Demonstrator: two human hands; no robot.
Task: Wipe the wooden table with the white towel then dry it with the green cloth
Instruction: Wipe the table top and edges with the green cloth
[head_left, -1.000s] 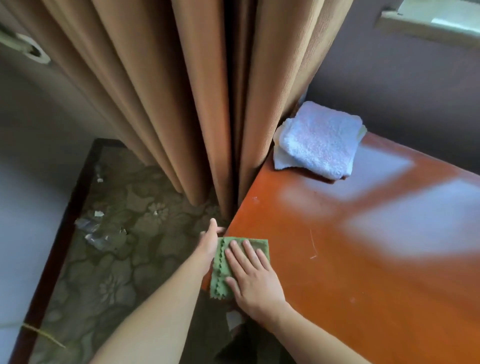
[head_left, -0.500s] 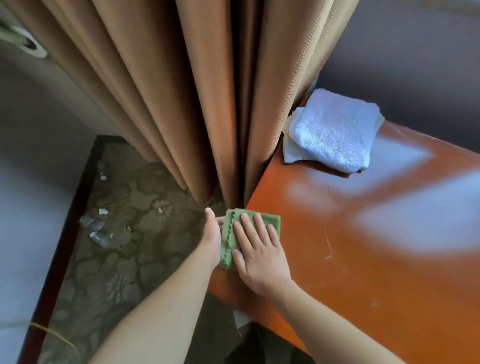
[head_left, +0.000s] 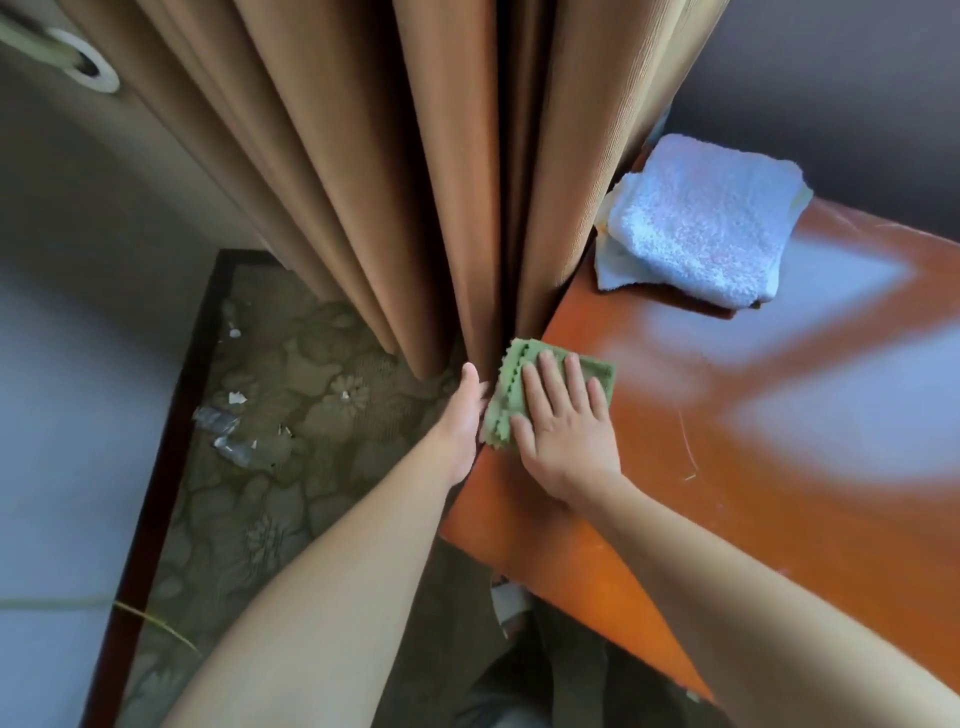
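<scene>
A folded green cloth (head_left: 592, 370) with a zigzag edge lies on the left edge of the reddish wooden table (head_left: 779, 467). My right hand (head_left: 563, 426) presses flat on it, fingers straight and spread. My left hand (head_left: 462, 415) sits just off the table's left edge, against the cloth's overhanging zigzag side; its fingers are hidden behind the edge. A folded white towel (head_left: 701, 223) rests on the table's far left corner, well apart from both hands.
Brown curtains (head_left: 415, 182) hang right beside the table's left edge, touching it near the cloth. Below on the left lies a patterned carpet (head_left: 291, 415) with scraps of litter. A dark wall stands behind the table.
Both hands and the green cloth have slid along the table's left edge away from me, toward the curtain and the white towel.
</scene>
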